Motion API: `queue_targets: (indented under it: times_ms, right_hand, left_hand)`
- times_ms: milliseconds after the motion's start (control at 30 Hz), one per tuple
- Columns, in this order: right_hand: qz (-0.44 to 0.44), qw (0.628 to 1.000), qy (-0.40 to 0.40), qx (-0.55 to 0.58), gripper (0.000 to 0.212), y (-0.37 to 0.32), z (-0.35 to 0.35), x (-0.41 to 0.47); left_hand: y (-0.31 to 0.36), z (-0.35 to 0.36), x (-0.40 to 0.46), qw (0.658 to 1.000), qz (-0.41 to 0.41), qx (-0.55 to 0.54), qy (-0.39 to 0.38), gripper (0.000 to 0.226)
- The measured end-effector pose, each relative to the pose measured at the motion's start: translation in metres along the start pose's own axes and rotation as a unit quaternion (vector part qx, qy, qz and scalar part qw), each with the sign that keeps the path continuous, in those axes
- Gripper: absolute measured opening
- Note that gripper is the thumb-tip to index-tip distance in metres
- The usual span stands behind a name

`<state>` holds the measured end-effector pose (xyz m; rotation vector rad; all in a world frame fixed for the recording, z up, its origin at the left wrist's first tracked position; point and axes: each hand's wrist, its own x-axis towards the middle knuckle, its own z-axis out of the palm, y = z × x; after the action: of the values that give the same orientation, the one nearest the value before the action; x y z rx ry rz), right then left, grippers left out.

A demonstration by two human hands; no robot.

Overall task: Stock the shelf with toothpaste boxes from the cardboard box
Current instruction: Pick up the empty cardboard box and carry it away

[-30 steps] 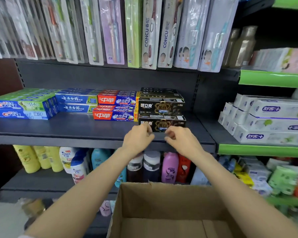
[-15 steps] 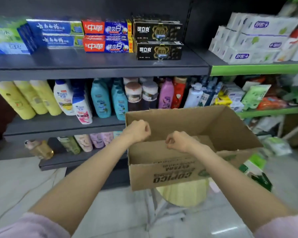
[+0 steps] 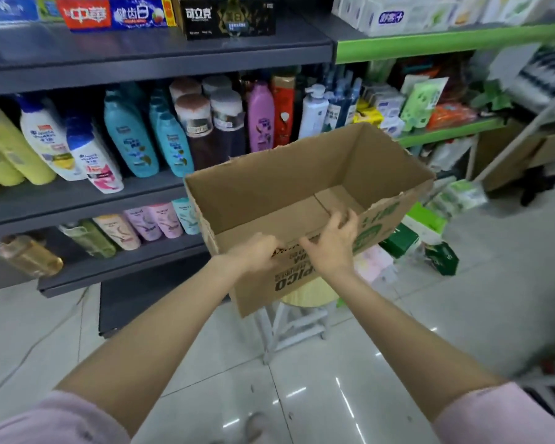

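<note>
Cardboard box [image 3: 302,187]: open-topped, nothing visible inside, resting on a round wooden stool [image 3: 311,291] before the shelves. Left hand [image 3: 253,253]: fingers curled over the box's near rim, gripping it. Right hand [image 3: 334,241]: fingers hooked over the same rim, just beside the left. Toothpaste boxes [image 3: 228,16]: black stack on the grey shelf [image 3: 154,56] above, beside red-and-blue ones [image 3: 116,11]. Shampoo bottles [image 3: 132,136]: shelf below.

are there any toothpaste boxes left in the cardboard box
No, the cardboard box shows only its bare floor, with both hands on its near rim.
</note>
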<state>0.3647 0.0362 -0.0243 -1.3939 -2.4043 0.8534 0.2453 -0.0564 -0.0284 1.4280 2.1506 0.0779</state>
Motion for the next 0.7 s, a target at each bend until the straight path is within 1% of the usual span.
queue_targets:
  times_ms: [33,67,100,133,200,233,267,333,367,433,500,567,633,700]
  right_hand:
    - [0.073,0.994,0.018,0.073,0.086,0.009,-0.002,-0.004]
    - [0.145,0.979,0.015,0.142,0.092,0.020,-0.004,-0.006]
    - [0.203,0.958,-0.006,0.204,0.089,0.034,-0.007,-0.007]
    - [0.242,0.933,-0.034,0.265,0.077,0.048,-0.011,-0.010]
    - [0.278,0.882,-0.070,0.374,0.048,0.078,-0.024,-0.021]
    - [0.281,0.863,-0.068,0.413,0.040,0.090,-0.030,-0.027]
    - [0.279,0.852,-0.060,0.438,0.038,0.103,-0.036,-0.032]
    - [0.276,0.846,-0.039,0.455,0.035,0.126,-0.050,-0.044]
    - [0.280,0.849,-0.024,0.447,0.034,0.137,-0.057,-0.051]
    - [0.305,0.860,0.011,0.409,0.031,0.162,-0.070,-0.069]
    - [0.333,0.859,0.036,0.386,0.026,0.185,-0.079,-0.089]
    - [0.352,0.849,0.054,0.391,0.020,0.205,-0.087,-0.111]
    - [0.369,0.842,0.068,0.387,0.007,0.220,-0.093,-0.127]
    - [0.395,0.828,0.093,0.386,0.008,0.236,-0.096,-0.141]
  left_hand:
    - [0.013,0.005,-0.001,1.000,0.016,-0.009,0.001,0.033]
    - [0.029,0.010,-0.002,0.999,0.030,-0.018,0.003,0.027]
    - [0.044,0.016,-0.003,0.999,0.041,-0.028,0.004,0.022]
    - [0.060,0.021,-0.004,0.998,0.052,-0.039,0.003,0.019]
    - [0.091,0.031,-0.007,0.996,0.072,-0.049,-0.002,0.018]
    - [0.103,0.036,-0.009,0.996,0.083,-0.044,-0.004,0.017]
    - [0.116,0.042,-0.009,0.995,0.096,-0.036,-0.008,0.016]
    - [0.142,0.057,-0.009,0.992,0.124,-0.017,-0.026,0.017]
    - [0.154,0.065,-0.009,0.989,0.139,-0.012,-0.043,0.019]
    - [0.178,0.083,-0.008,0.981,0.176,-0.013,-0.084,0.020]
    - [0.197,0.094,-0.008,0.973,0.199,-0.041,-0.106,0.018]
    - [0.217,0.102,-0.011,0.969,0.209,-0.055,-0.116,0.029]
    - [0.235,0.110,-0.014,0.968,0.223,-0.046,-0.108,0.033]
    - [0.252,0.122,-0.017,0.965,0.239,-0.033,-0.098,0.037]
